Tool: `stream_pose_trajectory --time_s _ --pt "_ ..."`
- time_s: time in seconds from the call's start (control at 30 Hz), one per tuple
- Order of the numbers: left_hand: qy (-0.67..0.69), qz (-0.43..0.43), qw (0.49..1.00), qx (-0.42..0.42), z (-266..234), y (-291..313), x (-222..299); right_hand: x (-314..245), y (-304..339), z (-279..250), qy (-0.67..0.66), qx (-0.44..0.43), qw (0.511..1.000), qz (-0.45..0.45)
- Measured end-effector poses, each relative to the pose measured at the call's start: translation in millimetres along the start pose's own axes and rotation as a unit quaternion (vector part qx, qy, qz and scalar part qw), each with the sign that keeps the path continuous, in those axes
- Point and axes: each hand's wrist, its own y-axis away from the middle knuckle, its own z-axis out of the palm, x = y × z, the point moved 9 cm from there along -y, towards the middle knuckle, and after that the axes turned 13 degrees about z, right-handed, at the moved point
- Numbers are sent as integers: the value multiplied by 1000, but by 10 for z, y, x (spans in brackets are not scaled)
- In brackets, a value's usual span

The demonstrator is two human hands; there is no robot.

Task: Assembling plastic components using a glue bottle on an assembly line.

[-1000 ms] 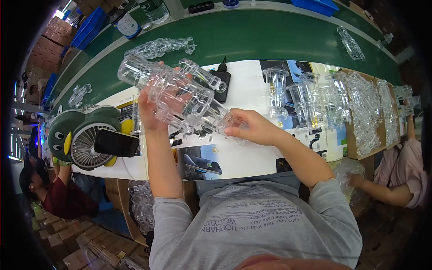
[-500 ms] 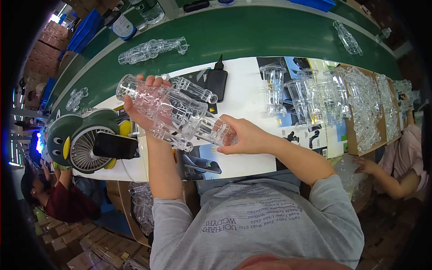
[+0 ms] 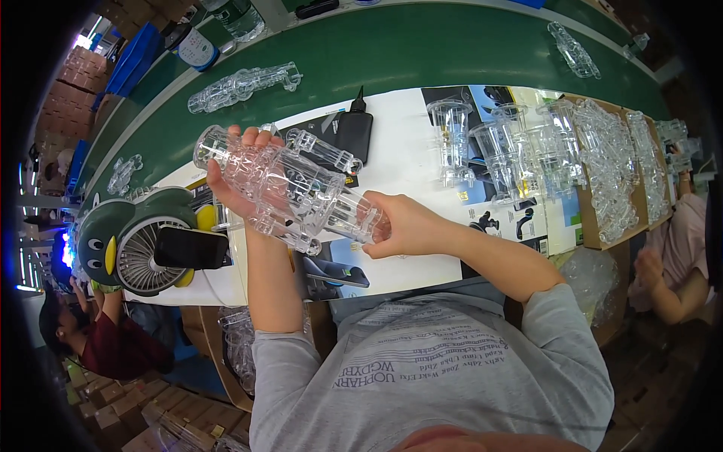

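A large clear plastic assembly (image 3: 301, 181) of stepped tubes, with smaller side tubes, lies tilted across both hands above the white-covered work surface. My left hand (image 3: 232, 200) wraps its wide upper end from beneath, with fingers over the far side and the thumb on the near side. At the narrow lower right end, my right hand (image 3: 407, 224) grips the tube between thumb and fingers. Just beyond lies a black squeeze bottle (image 3: 355, 137) with a pointed nozzle. Several similar clear pieces (image 3: 452, 139) stand to the right of my hands.
A green penguin-shaped fan (image 3: 135, 245) with a black phone (image 3: 190, 247) leaning on it stands at left. Clear parts (image 3: 241, 87) lie on the green table (image 3: 422, 45). A cardboard box (image 3: 591, 218) of clear parts stands at right, near a co-worker's arm (image 3: 666, 297).
The view has shifted slightly. Both hands keep the same hold on the clear assembly. At right, the co-worker's hand has drawn back from the clear plastic bag.
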Motion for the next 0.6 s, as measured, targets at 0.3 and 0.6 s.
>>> stream_pose_trajectory --time_s 0.3,0.6 --pt "-20 3 1000 -6 35 15 24 -38 14 11 19 12 999 24" --pt "6 -11 999 -32 93 41 -23 -41 50 101 -100 -114 987 46"
